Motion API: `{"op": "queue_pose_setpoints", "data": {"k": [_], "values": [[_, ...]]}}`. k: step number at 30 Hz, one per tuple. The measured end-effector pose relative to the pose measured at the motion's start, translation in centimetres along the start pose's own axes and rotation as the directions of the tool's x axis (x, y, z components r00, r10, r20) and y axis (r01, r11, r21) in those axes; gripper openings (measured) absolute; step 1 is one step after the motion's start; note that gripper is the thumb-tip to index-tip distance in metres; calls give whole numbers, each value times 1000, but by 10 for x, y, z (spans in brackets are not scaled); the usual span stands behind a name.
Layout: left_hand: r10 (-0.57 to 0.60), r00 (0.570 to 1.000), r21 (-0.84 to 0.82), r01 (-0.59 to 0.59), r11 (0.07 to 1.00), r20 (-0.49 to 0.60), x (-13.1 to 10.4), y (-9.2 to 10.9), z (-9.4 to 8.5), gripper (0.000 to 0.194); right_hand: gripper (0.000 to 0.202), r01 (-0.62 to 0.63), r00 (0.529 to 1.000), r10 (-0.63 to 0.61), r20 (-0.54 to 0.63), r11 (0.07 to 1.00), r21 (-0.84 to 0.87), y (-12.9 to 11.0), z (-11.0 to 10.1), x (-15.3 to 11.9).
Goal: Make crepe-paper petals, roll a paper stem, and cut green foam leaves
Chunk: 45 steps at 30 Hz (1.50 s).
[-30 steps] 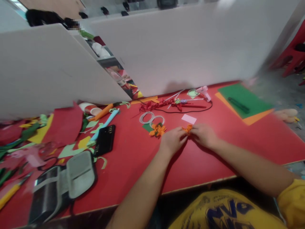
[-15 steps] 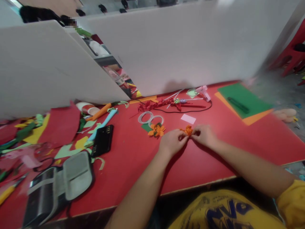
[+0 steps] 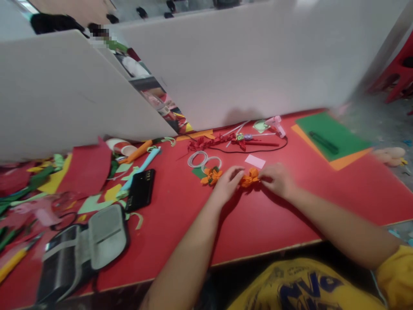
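Between my two hands, just above the red table (image 3: 180,224), is an orange paper flower (image 3: 250,177). My left hand (image 3: 227,185) is closed at the flower's left edge, thumb and fingers pinching it. On the right edge, the fingertips of my right hand (image 3: 278,180) pinch a petal. A second orange flower with a dark green middle (image 3: 211,175) lies left of my left hand, on a small green piece of paper (image 3: 197,172). Behind the hands lies a pale pink card (image 3: 255,161). Two whitish rings of coiled wire (image 3: 198,159) rest beyond the second flower.
A pink glue gun (image 3: 275,125) with a black cord lies at the back by a white partition (image 3: 238,64). Green sheets (image 3: 342,129) lie at right. A black phone-like object (image 3: 140,189), an open case (image 3: 108,234), paper scraps and a yellow-handled cutter (image 3: 16,260) crowd the left.
Both hands have moved apart slightly, the left one shifting left. The orange flower between them now shows wider and more spread, where before it looked bunched.
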<state>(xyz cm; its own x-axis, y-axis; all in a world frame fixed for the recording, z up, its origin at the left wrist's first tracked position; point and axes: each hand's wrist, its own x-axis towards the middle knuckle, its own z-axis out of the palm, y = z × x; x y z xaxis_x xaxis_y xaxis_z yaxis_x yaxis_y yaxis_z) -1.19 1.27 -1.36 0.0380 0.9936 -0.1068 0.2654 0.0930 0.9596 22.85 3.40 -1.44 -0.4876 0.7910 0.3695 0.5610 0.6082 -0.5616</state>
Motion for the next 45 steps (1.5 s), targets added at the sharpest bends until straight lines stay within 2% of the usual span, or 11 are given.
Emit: {"op": "queue_pose_setpoints", "data": {"k": [4,7,9,14,21,24,28,33,37,42,45], "values": [[-148,983,-314,176,933,109,-6,13,3,53,15,131,990,-129,-55,991,24,-2,-5,0],[-158,965,-396,231,889,207,-9,19,3,56,16,204,978,-202,-43,978,34,-2,-8,0],[-112,971,-382,188,905,211,-10,20,3,52,17,239,971,-238,-31,970,30,-2,-9,0],[-19,991,-294,57,954,131,-8,13,4,45,16,255,967,-254,32,967,-7,-2,-10,-1],[-97,980,-293,145,945,172,-7,6,10,49,25,307,951,-305,43,936,-171,-4,-2,0],[-84,981,-277,131,952,175,-8,8,10,51,25,322,947,-319,45,926,-196,-4,-2,0],[-46,992,-267,75,961,115,-9,12,10,51,16,352,935,-354,15,925,-141,0,-3,0],[-34,994,-263,60,963,102,-8,12,10,52,13,306,952,-305,-23,950,65,5,-4,-1],[26,997,-274,-5,962,72,-7,12,10,45,12,229,973,-227,-32,959,167,4,-4,0],[49,997,-270,-30,962,67,-6,7,10,45,7,151,988,-129,-89,940,305,2,-5,2],[53,994,-278,-25,960,93,-6,4,10,50,6,64,995,-25,-102,914,400,1,-4,2]]}}
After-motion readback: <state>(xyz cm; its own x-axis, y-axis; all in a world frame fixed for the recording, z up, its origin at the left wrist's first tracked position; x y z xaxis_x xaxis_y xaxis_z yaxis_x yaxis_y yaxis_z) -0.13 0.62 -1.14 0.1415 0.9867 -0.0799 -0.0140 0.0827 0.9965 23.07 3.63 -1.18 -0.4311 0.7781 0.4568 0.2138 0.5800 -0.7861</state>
